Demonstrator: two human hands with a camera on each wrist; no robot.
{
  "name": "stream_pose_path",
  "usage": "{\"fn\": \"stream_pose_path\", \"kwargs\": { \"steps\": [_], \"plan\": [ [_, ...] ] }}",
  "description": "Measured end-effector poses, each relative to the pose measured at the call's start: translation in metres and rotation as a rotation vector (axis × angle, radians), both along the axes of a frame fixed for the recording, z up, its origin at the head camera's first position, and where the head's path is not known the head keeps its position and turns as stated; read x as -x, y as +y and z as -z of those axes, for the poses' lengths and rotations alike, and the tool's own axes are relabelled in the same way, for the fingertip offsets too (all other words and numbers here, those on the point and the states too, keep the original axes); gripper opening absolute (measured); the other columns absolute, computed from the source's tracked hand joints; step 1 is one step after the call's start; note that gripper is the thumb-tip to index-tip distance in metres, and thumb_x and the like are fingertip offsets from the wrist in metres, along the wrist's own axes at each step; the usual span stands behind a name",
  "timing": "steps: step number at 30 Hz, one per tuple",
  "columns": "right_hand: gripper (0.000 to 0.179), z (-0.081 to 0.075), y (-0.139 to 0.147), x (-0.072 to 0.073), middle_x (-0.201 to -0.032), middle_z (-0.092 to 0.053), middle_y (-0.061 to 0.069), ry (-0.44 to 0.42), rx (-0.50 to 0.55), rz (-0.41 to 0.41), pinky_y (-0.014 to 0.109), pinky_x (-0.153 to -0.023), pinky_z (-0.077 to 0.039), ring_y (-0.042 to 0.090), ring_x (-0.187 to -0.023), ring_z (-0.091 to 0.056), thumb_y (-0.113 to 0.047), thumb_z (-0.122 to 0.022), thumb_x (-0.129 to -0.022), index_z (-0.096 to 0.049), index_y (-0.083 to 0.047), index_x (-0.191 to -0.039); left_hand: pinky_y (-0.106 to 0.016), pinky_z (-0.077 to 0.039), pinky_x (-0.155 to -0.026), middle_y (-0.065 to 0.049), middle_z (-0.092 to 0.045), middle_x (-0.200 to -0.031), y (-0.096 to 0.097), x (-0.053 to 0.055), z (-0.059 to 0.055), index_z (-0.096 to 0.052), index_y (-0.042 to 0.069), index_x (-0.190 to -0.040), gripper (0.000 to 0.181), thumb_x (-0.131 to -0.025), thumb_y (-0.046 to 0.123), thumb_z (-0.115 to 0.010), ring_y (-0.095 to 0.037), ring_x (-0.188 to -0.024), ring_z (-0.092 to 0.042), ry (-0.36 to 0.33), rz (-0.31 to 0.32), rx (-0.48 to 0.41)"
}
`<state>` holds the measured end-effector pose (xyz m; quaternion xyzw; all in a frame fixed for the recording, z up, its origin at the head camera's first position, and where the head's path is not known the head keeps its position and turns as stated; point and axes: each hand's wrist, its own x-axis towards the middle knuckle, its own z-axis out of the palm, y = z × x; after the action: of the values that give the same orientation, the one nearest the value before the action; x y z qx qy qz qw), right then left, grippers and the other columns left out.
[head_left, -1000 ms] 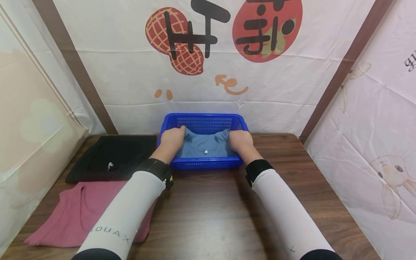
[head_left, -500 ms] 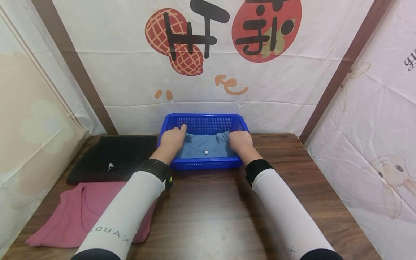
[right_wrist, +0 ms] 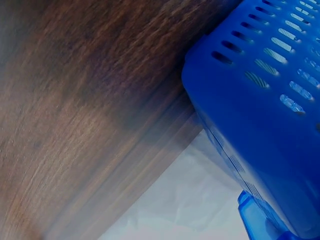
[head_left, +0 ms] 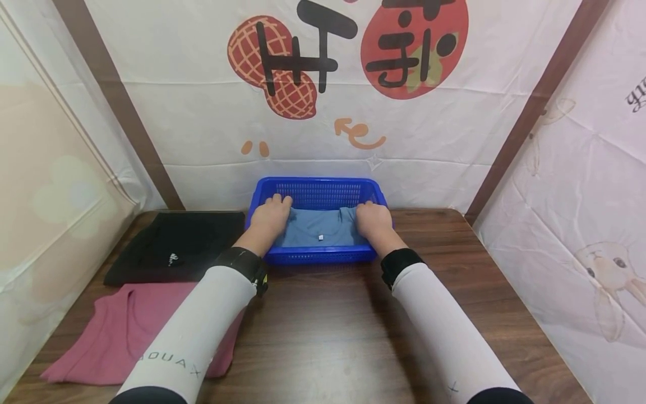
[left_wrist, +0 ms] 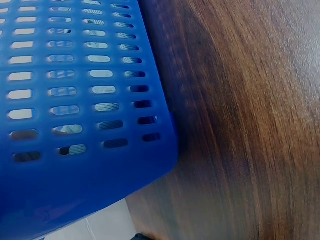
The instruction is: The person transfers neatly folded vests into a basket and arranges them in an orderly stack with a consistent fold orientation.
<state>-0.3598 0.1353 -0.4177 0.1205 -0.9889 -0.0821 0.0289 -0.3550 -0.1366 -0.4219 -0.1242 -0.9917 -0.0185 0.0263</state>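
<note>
A folded blue-grey T-shirt (head_left: 323,227) with a small white label at its neckline lies inside the blue plastic basket (head_left: 320,258). My left hand (head_left: 270,217) is at the shirt's left end, within the basket's left side, its fingers loosened and pointing forward. At the opposite end, my right hand (head_left: 374,219) is beside the shirt's right shoulder, knuckles up; its fingertips are hidden and I cannot tell whether they pinch the cloth. Both wrist views show the basket's slotted outer wall (left_wrist: 65,100) and corner (right_wrist: 240,85), with neither hand showing there.
On the left of the wooden table (head_left: 323,331) lie a folded black garment (head_left: 176,247) with a small white print and a folded pink garment (head_left: 146,314), partly under my left sleeve. A printed white cloth wall (head_left: 323,134) rises right behind the basket.
The fingers of my left hand have loosened and lifted; those of my right hand have shifted slightly. The shirt's raised top edge has settled flatter in the basket, which stays put.
</note>
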Motion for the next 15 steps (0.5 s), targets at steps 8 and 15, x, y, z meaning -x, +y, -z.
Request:
{"fn": "stream_pose_path", "kwargs": {
  "steps": [8,15],
  "plan": [
    [0.034,0.0032,-0.0002,0.0014,-0.121,-0.062,0.021,0.035,0.022,0.014,0.047,-0.079,-0.059,0.032,-0.099,-0.068,-0.018,-0.052,-0.103,-0.061,-0.003,-0.132,-0.059,-0.045,-0.106,-0.026,-0.046,-0.141,-0.0012,0.0014,-0.001,-0.045,0.002,-0.142,0.034,-0.109,0.005,-0.035,-0.043,-0.134,-0.044,-0.016,0.021,-0.022],
    [0.039,0.0002,0.0022,0.0035,-0.128,-0.06,0.023,0.001,0.032,0.003,0.046,-0.079,-0.059,0.03,-0.1,-0.067,-0.022,-0.052,-0.104,-0.056,-0.005,-0.139,-0.059,-0.03,-0.118,-0.023,-0.043,-0.148,-0.0016,0.005,-0.0009,-0.052,0.005,-0.141,0.034,-0.108,0.009,-0.043,-0.042,-0.14,-0.036,-0.067,0.058,-0.011]
  ]
}}
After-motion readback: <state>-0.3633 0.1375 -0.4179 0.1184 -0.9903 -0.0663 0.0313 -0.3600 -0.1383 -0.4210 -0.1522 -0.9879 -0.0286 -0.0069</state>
